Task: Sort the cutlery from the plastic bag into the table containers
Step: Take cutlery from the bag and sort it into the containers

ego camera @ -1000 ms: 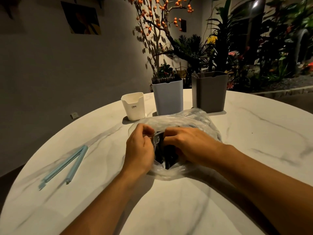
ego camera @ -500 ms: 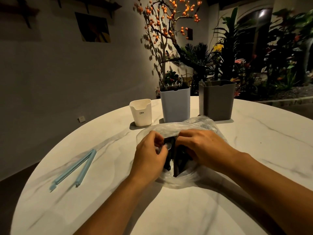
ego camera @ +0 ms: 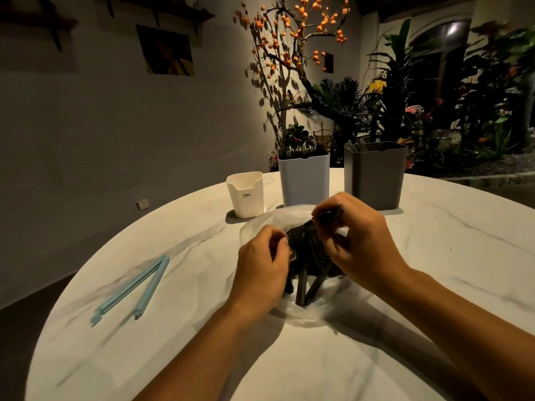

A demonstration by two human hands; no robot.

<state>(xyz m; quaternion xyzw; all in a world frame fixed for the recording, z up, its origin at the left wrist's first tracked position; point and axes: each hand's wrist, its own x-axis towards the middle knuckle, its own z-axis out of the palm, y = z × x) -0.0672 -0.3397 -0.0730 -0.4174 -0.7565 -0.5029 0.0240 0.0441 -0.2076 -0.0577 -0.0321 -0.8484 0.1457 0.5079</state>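
A clear plastic bag (ego camera: 307,314) lies on the round marble table (ego camera: 434,256), with a bundle of black cutlery (ego camera: 309,256) inside. My left hand (ego camera: 260,264) pinches the bag's left edge. My right hand (ego camera: 362,238) is closed on one black cutlery piece (ego camera: 330,212), its end raised above the bag. Behind the bag stand three containers: a small white cup (ego camera: 246,195), a pale blue bin (ego camera: 304,178) with cutlery in it, and a grey bin (ego camera: 375,175) with utensils showing at its rim.
A light blue bag clip (ego camera: 133,287) lies open on the table's left side. Potted plants and an orange-berried tree stand behind the far edge. A wall runs along the left.
My right hand has lifted out of the bag's mouth holding a black piece. The bag's opening is wider and more cutlery shows. The camera has tilted up a little.
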